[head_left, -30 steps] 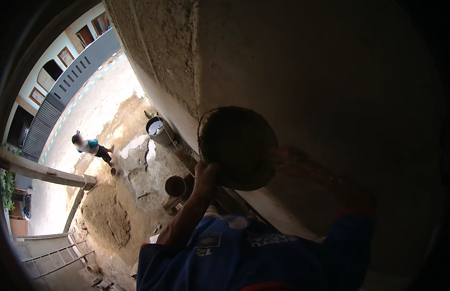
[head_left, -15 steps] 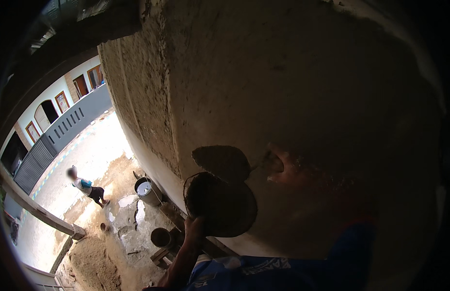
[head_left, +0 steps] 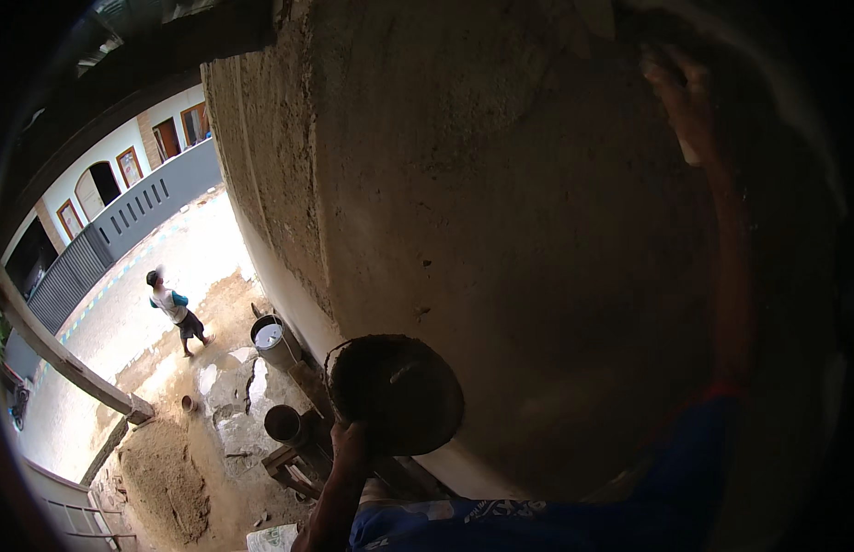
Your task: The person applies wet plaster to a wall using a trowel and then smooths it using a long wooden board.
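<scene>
My left hand (head_left: 349, 443) grips the near rim of a dark, round bucket (head_left: 399, 391) with a thin wire handle. Dark mortar coats the inside, and a small lighter lump shows in it. High at the upper right, my right hand (head_left: 682, 92) is closed around a trowel (head_left: 690, 152); a pale end of its handle shows below the palm. The blade is hard to make out in the shadow against the plastered wall (head_left: 501, 230). Part of this wall is rough, with a few small pits.
Down on the left stand a bucket of whitish liquid (head_left: 269, 335), a dark bucket (head_left: 283, 423) and a wooden stand (head_left: 284, 469). Beyond are a sand heap (head_left: 165, 474), a slanting post (head_left: 63, 363) and a person (head_left: 177, 308) on the bright ground. A grey fence (head_left: 142, 212) lies farther off.
My right hand has moved with the trowel from above the bucket up to the upper right of the wall. The bucket sits slightly lower and left in view. The person below has turned.
</scene>
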